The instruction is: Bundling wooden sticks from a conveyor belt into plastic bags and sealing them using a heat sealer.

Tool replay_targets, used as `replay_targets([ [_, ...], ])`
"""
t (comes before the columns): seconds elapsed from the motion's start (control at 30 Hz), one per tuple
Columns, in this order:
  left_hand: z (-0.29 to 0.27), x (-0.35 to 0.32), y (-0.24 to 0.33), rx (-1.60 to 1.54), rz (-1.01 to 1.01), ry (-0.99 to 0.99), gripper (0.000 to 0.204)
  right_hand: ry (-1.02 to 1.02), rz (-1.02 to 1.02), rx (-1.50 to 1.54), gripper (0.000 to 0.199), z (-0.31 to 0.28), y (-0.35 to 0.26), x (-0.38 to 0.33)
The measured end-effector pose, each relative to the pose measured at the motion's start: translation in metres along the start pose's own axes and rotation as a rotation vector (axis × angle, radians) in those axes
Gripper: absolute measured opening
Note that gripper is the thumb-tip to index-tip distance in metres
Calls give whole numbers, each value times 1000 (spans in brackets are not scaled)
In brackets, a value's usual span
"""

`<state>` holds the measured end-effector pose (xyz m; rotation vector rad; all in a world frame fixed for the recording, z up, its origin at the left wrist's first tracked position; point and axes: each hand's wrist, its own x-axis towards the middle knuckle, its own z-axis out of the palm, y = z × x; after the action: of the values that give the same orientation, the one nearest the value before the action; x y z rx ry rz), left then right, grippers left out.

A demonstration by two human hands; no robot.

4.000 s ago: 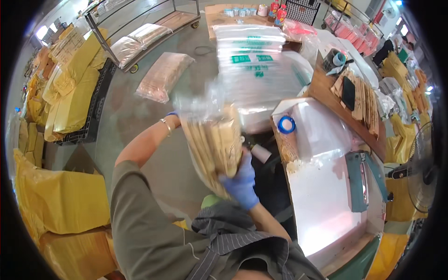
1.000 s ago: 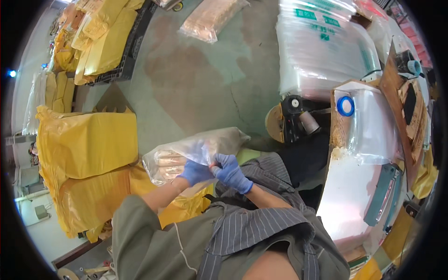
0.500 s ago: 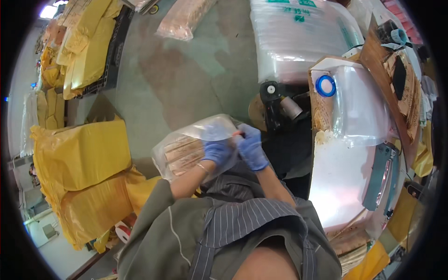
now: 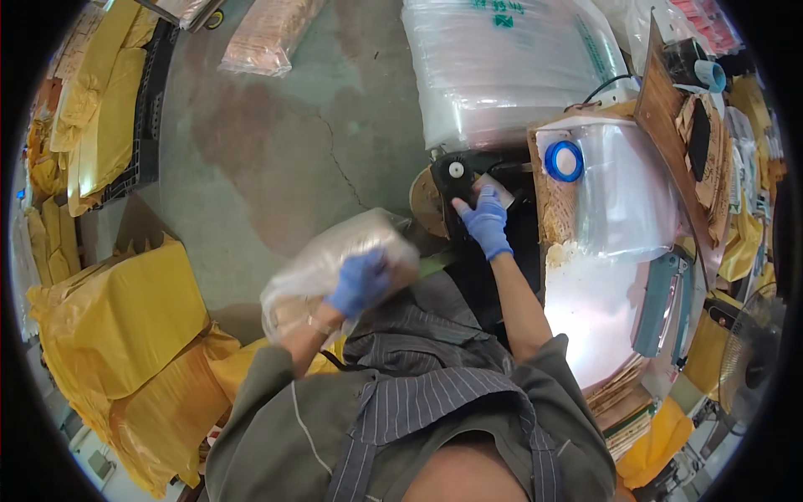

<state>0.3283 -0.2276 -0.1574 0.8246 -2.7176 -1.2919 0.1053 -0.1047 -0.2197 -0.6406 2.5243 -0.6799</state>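
A clear plastic bag (image 4: 314, 259) with tan, flat-looking contents lies at my lap, blurred by motion. My left hand (image 4: 360, 282), in a blue glove, is closed on the bag's near right part; its fingertips are smeared. To the right, my right hand (image 4: 487, 224), also blue-gloved, reaches forward with thumb and fingers apart. It lies over a black hand-held device (image 4: 454, 180) that has a white round knob on top and a pale spool (image 4: 500, 191) at its side. The thumb overlaps the device's black body, and the fingers are by the spool; how firmly they touch is unclear.
Yellow wrapped packages (image 4: 117, 318) stand at the left. A white-topped bench (image 4: 585, 305) on the right carries a blue tape roll (image 4: 564, 161), clear bags (image 4: 627, 192) and a grey-green bar-shaped device (image 4: 657, 305). A large plastic-wrapped stack (image 4: 510, 84) stands ahead; another wrapped bundle (image 4: 272, 38) lies on the floor.
My right hand has let go of the bag and moved right and forward to the black device. The left hand stays on the bag, shifted slightly left. The view has turned a little right.
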Motion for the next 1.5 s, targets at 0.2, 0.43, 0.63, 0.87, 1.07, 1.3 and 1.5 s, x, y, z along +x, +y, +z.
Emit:
replay_targets([
  [0.2, 12, -59, 12, -92, -36, 73, 18, -223, -19, 123, 46, 64, 56, 46],
  [0.43, 19, -6, 21, 81, 256, 160, 27, -237, -289, 67, 34, -76, -73, -21],
  [0.63, 29, 6, 35, 73, 185, 81, 13, -104, -501, 271, 29, -149, -116, -85],
  [0.87, 22, 5, 52, -53, 363, 170, 7, -293, -347, 193, 53, -158, -122, -103],
  [1.07, 25, 8, 46, 32, 375, 101, 13, -387, -391, 189, 52, -154, -130, -97],
  [1.3, 21, 5, 36, 137, 243, -103, 32, -368, -319, 324, 38, -124, -122, -95],
  [1.5, -37, -86, 25, 587, -43, -17, 25, -304, -336, 210, 35, -102, -130, -103],
])
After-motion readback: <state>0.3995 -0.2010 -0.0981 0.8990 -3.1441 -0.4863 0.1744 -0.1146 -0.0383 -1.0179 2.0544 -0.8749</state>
